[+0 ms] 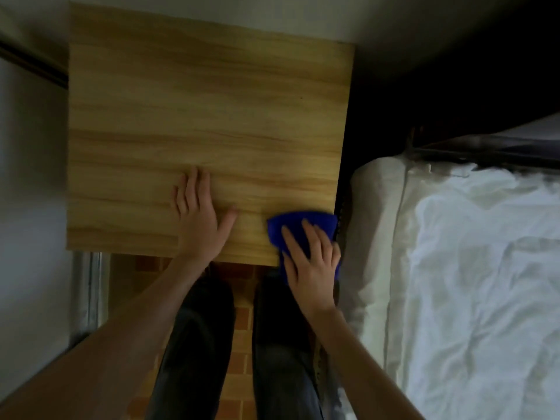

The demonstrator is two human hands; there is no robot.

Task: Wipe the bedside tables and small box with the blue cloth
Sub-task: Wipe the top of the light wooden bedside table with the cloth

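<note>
At the near right corner of a wooden bedside tabletop (197,101), a person's right hand (312,262) presses a blue cloth (300,221) flat, fingers straight and slightly spread over it. Much of the cloth is hidden under that hand. 1 rounded fold shows ahead of the fingertips, and another part hangs past the near edge of the tabletop. Whether the thumb tucks under the cloth cannot be told.

The left hand (198,222) lies palm down on bare wood just beside the cloth but apart from it, its fingers spread and its thumb angled toward the right hand. Both forearms run out of the bottom of the picture.

Dim light and blur soften the fingers and the wood grain. The tabletop's front and anything under it are out of sight. Its far edge meets a pale wall (212,13), and its left edge sits close to a grey surface (30,177) too blurred to name. A narrow dark gap (344,192) divides its right edge from a bed (469,268) with rumpled white sheets, leaving the cloth almost no room on that side. The black area at top right cannot be made out.

Wide bare wood lies beyond and to the left of both hands. Below the near edge, 2 legs in dark trousers (194,344) stand on an orange-brown tiled floor (242,322), beside a shiny metal strip (89,292).
</note>
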